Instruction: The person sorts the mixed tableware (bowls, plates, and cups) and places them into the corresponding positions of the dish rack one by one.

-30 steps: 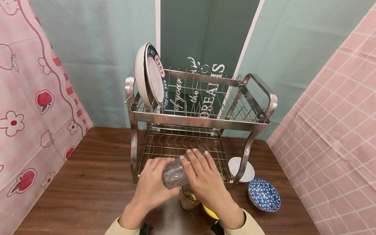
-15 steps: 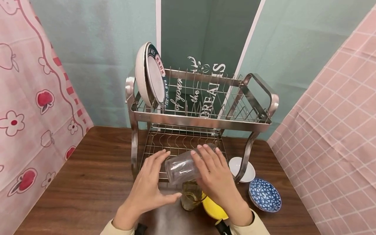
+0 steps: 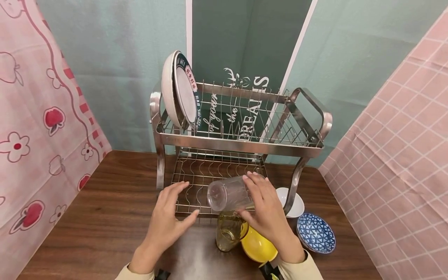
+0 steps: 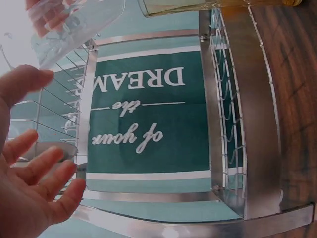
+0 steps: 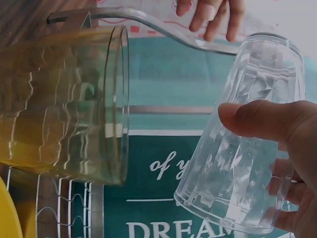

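Observation:
My right hand [image 3: 267, 206] grips a clear plastic tumbler [image 3: 229, 193], thumb on one side and fingers on the other. The tumbler lies nearly sideways in the head view, its base toward my left hand. In the right wrist view its faceted wall [image 5: 242, 148] shows between thumb and fingers. My left hand [image 3: 164, 219] is off to the left of it, fingers spread and holding nothing. Below the tumbler, an amber glass cup [image 3: 226, 235] with a handle stands on the table. A yellow bowl [image 3: 258, 245] sits beside the cup, partly behind my right wrist.
A two-tier metal dish rack [image 3: 238, 142] stands at the back of the wooden table [image 3: 87, 221]. A rimmed plate [image 3: 186, 93] and a white bowl [image 3: 168, 91] stand upright in its top tier. Right of it are a small white bowl [image 3: 296, 206] and a blue patterned bowl [image 3: 315, 233].
My left hand has let go of the tumbler and moved left. My right hand has carried the tumbler slightly right and turned its base further toward the camera.

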